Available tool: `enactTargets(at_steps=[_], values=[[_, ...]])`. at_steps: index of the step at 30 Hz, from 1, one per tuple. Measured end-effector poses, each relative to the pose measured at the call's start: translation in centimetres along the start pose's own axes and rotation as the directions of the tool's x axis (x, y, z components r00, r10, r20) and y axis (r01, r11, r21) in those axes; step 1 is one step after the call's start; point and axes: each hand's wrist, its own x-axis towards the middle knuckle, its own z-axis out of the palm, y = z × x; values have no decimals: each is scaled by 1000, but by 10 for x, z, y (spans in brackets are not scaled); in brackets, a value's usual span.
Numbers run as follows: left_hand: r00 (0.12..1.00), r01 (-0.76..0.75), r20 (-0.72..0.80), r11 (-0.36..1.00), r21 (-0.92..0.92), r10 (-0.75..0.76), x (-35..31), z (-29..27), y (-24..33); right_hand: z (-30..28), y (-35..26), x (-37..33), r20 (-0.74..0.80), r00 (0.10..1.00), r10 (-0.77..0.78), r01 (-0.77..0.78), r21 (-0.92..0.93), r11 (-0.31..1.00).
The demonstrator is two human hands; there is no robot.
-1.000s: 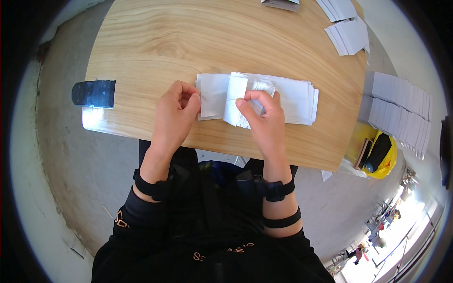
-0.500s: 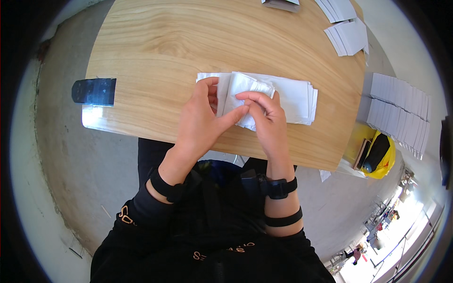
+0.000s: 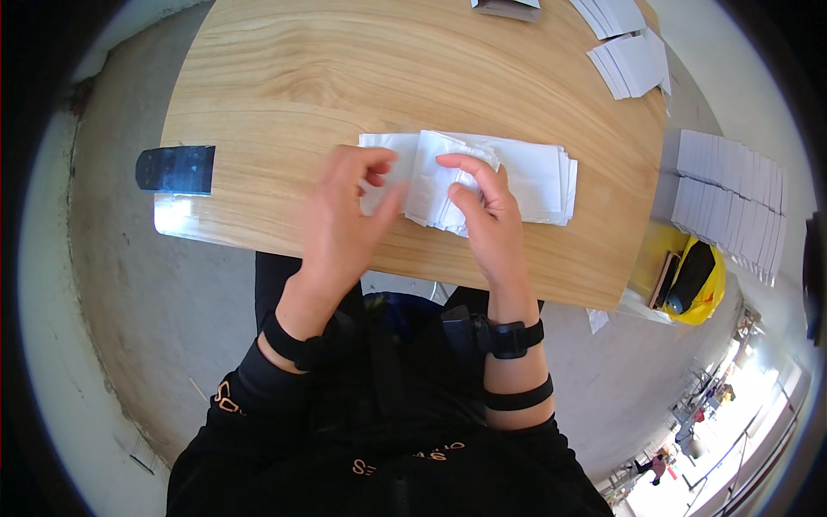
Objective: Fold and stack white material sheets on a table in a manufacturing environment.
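Note:
A flat pile of thin white folded sheets or bags (image 3: 538, 177) lies on the wooden table in front of me; their exact kind is hard to make out. Across it sits a smaller wrinkled white bundle (image 3: 428, 179). My right hand (image 3: 491, 207) rests at the bundle's right side, thumb and index finger curved and apart, with white material visible between them. The rest of its fingers are partly hidden. My left hand (image 3: 345, 207), blurred by motion, hovers by the pile's left end, its thumb apart from loosely bent fingers and nothing seen in it.
The wooden table (image 3: 258, 95) has a dark shiny object (image 3: 176, 170) at its left edge. White card stacks (image 3: 627, 67) lie at the far right, a grey-white box (image 3: 506, 9) at the back. Beyond the right edge are rows of white stacks (image 3: 728, 202) and a yellow bag (image 3: 705, 289).
My left hand has drawn away to the left from the bundle and from my right hand's fingertips. My right hand stays at the bundle, its thumb and index finger a little wider apart.

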Motion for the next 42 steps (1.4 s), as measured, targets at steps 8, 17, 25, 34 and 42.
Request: enactTargets(at_steps=[8, 17, 25, 34, 42], values=[[993, 54, 109, 999, -4, -53, -5, 16, 8, 3, 9, 3, 6, 998, -56, 56, 80, 995], [984, 145, 124, 975, -169, -125, -8, 12, -2, 8, 10, 3, -53, 991, -125, 130, 87, 988], [904, 425, 264, 774, -470, -337, -9, 1, 0, 8, 5, -4, -45, 962, -270, 265, -93, 960], [874, 480, 324, 745, -463, -362, -8, -3, -8, 6, 14, -1, 0, 997, -81, 81, 22, 996], [910, 401, 279, 826, -396, -307, -9, 0, -9, 18, -6, -3, -96, 987, -126, 112, -137, 984]])
